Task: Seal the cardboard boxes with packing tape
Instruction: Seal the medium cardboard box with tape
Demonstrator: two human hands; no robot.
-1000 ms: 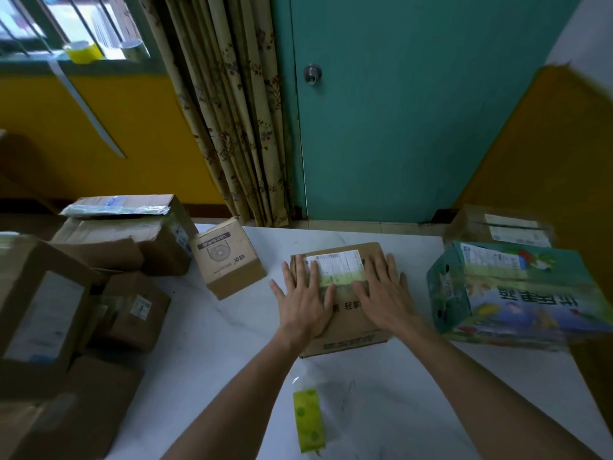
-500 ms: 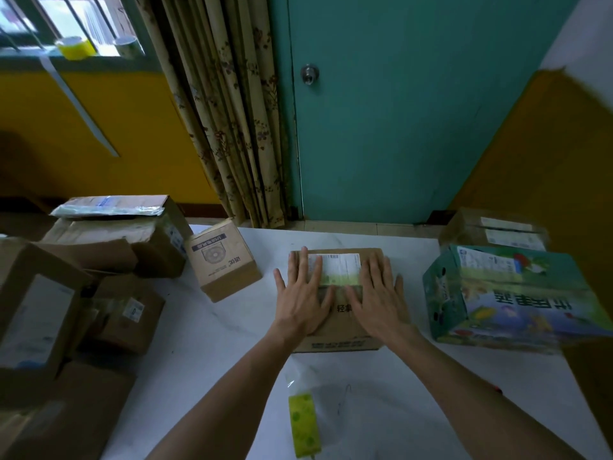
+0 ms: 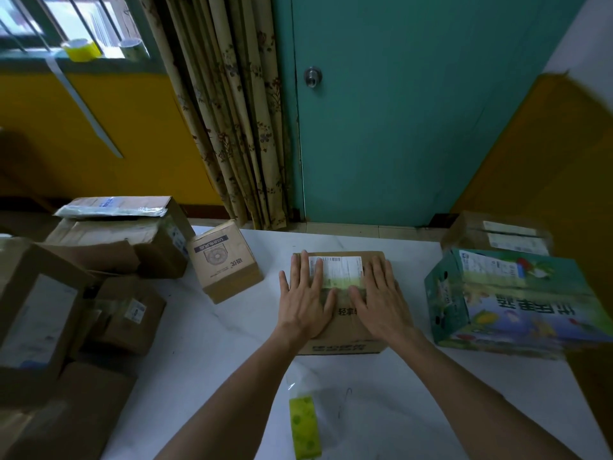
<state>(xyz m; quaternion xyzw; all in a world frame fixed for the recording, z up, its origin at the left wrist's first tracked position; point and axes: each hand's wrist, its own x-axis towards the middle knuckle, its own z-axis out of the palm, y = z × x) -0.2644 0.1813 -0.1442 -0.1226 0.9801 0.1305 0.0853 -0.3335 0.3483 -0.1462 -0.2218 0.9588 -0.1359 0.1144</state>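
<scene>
Here, a person presses both bare hands flat on top of a brown cardboard box [image 3: 345, 330] that sits mid-table on a white marble-patterned table [image 3: 215, 343], closer to its far edge than its near one. The left hand [image 3: 306, 305] lies on the box's left half, fingers straight and spread, thumb reaching toward the middle. The right hand [image 3: 381, 305] mirrors it on the right half. Both are released and flat, and neither grasps anything. Between the two sets of fingers shows a white shipping label [image 3: 341, 270] with a barcode and a green band along its near side. Whether tape runs across the flaps cannot be told.

A small fan-printed box [image 3: 225, 265] stands turned at an angle to the left, near the far edge and apart from the sealed-looking one. A pile of brown boxes [image 3: 116, 237], some labelled and some with flaps raised, crowds the table's left edge. At the right edge sits a green printed carton [image 3: 517, 303], close to the right hand but not touching it, and behind it at the far right corner is a labelled brown box [image 3: 497, 234]. A yellow-green patterned packet [image 3: 303, 426] lies at the near edge between the forearms.

On the window sill at upper left stand a yellow tape roll [image 3: 81, 48] and a clear tape roll [image 3: 132, 48]. A pale strip [image 3: 83, 104] hangs from the sill down the yellow wall. A floral curtain [image 3: 232, 111] and a teal door [image 3: 431, 127] stand beyond the table.
</scene>
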